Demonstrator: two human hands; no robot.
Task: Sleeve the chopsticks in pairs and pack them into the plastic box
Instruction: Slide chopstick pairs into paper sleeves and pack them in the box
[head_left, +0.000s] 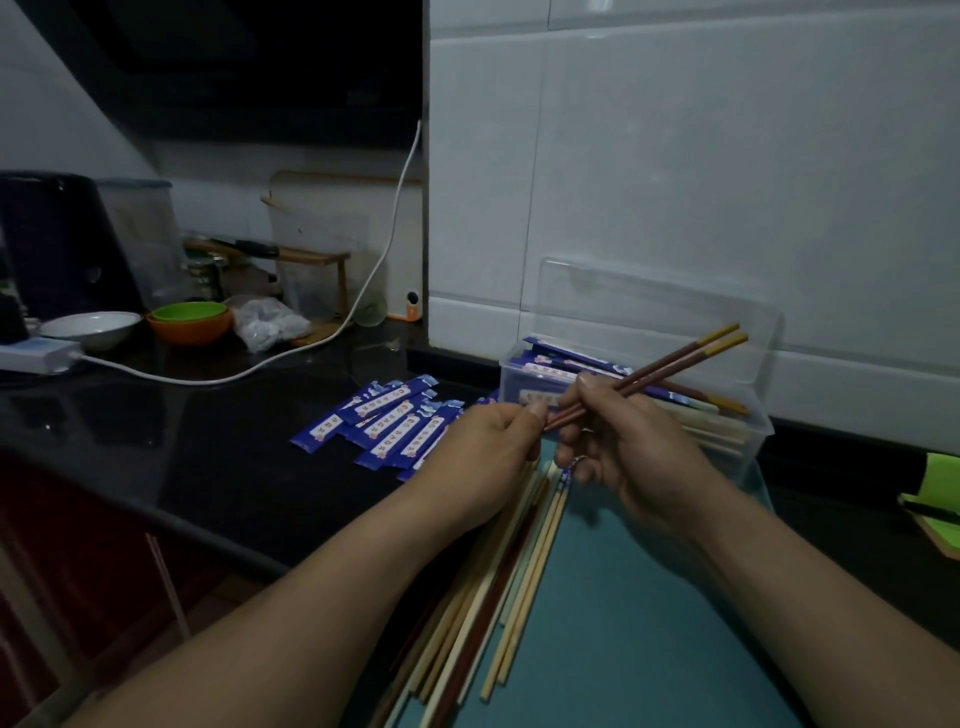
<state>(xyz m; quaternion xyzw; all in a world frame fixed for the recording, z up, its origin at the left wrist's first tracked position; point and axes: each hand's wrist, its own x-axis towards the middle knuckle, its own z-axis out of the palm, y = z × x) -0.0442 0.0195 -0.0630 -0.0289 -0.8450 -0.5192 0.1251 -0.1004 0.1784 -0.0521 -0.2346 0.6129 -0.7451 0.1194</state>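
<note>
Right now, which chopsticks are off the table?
The red-brown, yellow-tipped pair, pinched by the left hand and right hand; the loose chopsticks lie on the teal mat.

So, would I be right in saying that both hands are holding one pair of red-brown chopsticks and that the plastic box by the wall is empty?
Not quite: the plastic box is not empty. The head view shows several blue sleeves lying in it. The rest stands: the left hand and the right hand both hold the pair of red-brown chopsticks.
</note>
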